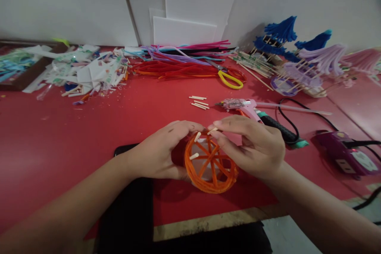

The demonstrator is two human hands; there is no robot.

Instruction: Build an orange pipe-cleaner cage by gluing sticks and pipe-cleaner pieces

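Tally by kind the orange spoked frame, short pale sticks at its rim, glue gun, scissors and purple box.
Orange spoked frame: 1
Short pale sticks at its rim: 3
Glue gun: 1
Scissors: 1
Purple box: 1
Total: 7

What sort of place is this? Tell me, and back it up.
Probably a craft workbench: a glue gun lies on the red table, coloured pipe cleaners are heaped by the wall, and small blue and lilac canopy-like models stand at the right.

left hand [160, 151] partly hidden behind the orange ring [212, 188], black flat object [127, 214] cut off below
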